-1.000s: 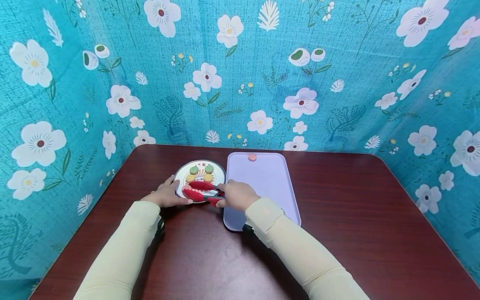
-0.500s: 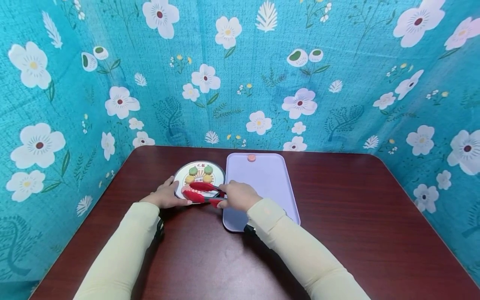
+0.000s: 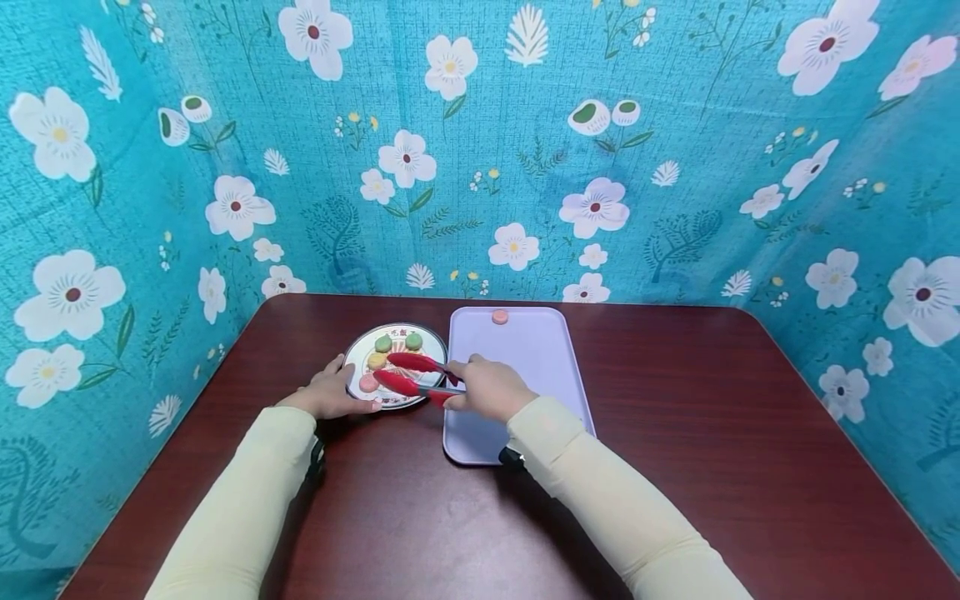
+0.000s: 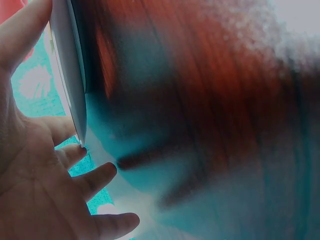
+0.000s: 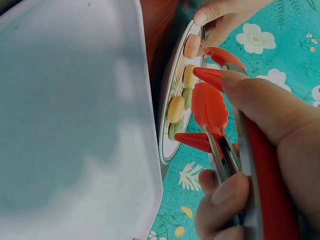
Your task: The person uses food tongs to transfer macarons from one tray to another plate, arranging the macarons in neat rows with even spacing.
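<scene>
My left hand [image 3: 330, 394] rests at the left rim of a white round plate [image 3: 427, 398], thumb at the near side and loosely spread fingers beyond; in the left wrist view the fingers [image 4: 97, 180] reach past the plate's edge. With my right hand [image 3: 491, 389] I grip red-tipped tongs [image 3: 397, 383], jaws apart over the plate. On the plate lie a pink macaron [image 3: 368, 382], just left of the lower tong tip, a yellow macaron [image 3: 377, 360] and two green ones. A second yellow macaron [image 5: 176, 109] shows in the right wrist view; the tongs hide it in the head view.
A lilac rectangular tray [image 3: 517, 350] lies right beside the plate, under my right hand. One pink macaron [image 3: 500, 317] sits at its far edge. The dark brown table [image 3: 675, 400] extends right, and a flowered blue cloth [image 3: 465, 125] hangs behind it.
The tongs have shifted right, off the pink macaron they surrounded, which stays on the plate. My right hand moved right with them; the left hand keeps its place at the rim.
</scene>
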The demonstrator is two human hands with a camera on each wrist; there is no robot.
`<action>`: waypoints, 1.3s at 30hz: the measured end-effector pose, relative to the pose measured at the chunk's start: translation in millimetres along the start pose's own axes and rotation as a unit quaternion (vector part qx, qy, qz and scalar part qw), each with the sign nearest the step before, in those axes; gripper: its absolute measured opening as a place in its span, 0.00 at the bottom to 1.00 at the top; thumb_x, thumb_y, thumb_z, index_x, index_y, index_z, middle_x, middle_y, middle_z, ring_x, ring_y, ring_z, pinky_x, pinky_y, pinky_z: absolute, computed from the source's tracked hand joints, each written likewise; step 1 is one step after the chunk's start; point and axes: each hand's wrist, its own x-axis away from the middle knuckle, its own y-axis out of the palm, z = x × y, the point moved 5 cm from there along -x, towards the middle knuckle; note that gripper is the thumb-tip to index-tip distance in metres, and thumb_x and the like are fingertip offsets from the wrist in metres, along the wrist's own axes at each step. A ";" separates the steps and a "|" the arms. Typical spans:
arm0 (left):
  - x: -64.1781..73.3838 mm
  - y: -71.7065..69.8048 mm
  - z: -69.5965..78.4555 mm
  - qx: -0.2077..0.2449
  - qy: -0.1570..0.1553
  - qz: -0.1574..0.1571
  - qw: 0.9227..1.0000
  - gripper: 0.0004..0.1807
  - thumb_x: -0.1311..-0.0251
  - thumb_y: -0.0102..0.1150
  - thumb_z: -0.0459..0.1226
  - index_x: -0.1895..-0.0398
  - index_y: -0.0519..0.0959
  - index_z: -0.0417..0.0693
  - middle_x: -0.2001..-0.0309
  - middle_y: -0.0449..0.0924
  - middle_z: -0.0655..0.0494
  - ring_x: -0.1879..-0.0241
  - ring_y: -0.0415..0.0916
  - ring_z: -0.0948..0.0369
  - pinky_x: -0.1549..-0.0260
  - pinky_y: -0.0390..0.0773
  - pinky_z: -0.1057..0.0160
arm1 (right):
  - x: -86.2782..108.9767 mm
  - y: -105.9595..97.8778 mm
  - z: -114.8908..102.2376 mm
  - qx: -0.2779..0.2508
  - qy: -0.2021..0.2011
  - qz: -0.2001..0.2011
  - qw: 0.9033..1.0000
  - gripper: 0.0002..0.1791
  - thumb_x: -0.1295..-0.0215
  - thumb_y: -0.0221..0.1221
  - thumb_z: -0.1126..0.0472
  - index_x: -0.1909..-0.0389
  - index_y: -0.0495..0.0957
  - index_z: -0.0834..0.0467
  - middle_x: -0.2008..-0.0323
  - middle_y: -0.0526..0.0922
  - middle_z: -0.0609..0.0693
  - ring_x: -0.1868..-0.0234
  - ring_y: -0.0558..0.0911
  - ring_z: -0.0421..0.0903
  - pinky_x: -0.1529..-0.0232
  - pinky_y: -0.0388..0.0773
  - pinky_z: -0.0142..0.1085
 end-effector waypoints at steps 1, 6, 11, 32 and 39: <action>-0.2 0.1 -0.3 -0.002 0.001 0.000 1.000 0.61 0.54 0.69 0.56 0.25 0.47 0.36 0.27 0.38 0.32 0.32 0.43 0.33 0.47 0.72 0.37 | 0.6 -0.8 1.4 0.001 -0.001 0.005 1.000 0.34 0.42 0.67 0.45 0.35 0.72 0.51 0.61 0.79 0.52 0.69 0.75 0.44 0.68 0.75 0.38; -0.3 0.4 -0.6 -0.005 0.003 0.000 1.000 0.60 0.53 0.68 0.57 0.26 0.46 0.35 0.28 0.38 0.32 0.32 0.44 0.33 0.46 0.70 0.36 | 3.6 -4.4 7.8 0.002 -0.003 0.027 1.000 0.33 0.43 0.67 0.45 0.38 0.74 0.52 0.65 0.78 0.51 0.72 0.73 0.45 0.72 0.73 0.38; -0.4 0.6 -0.2 -0.003 0.001 -0.001 1.000 0.61 0.53 0.68 0.57 0.25 0.46 0.36 0.27 0.37 0.32 0.32 0.43 0.33 0.45 0.68 0.34 | 5.8 -5.4 13.6 -0.001 0.004 0.029 1.000 0.33 0.43 0.67 0.45 0.38 0.74 0.53 0.66 0.77 0.51 0.71 0.73 0.44 0.72 0.73 0.37; 4.4 -0.5 2.7 -0.026 -0.001 0.000 1.000 0.61 0.52 0.65 0.61 0.26 0.46 0.33 0.27 0.37 0.31 0.32 0.43 0.33 0.40 0.53 0.28 | 18.4 -16.8 37.4 -0.011 0.037 0.042 0.998 0.38 0.47 0.70 0.44 0.36 0.72 0.52 0.62 0.78 0.53 0.73 0.75 0.46 0.71 0.74 0.38; 4.1 -0.7 2.1 -0.030 0.004 0.001 1.000 0.61 0.51 0.65 0.61 0.26 0.47 0.32 0.27 0.37 0.30 0.32 0.44 0.32 0.40 0.53 0.28 | 21.0 -15.6 45.5 -0.011 0.043 0.047 0.998 0.38 0.48 0.70 0.44 0.35 0.72 0.52 0.61 0.78 0.53 0.74 0.75 0.46 0.72 0.73 0.37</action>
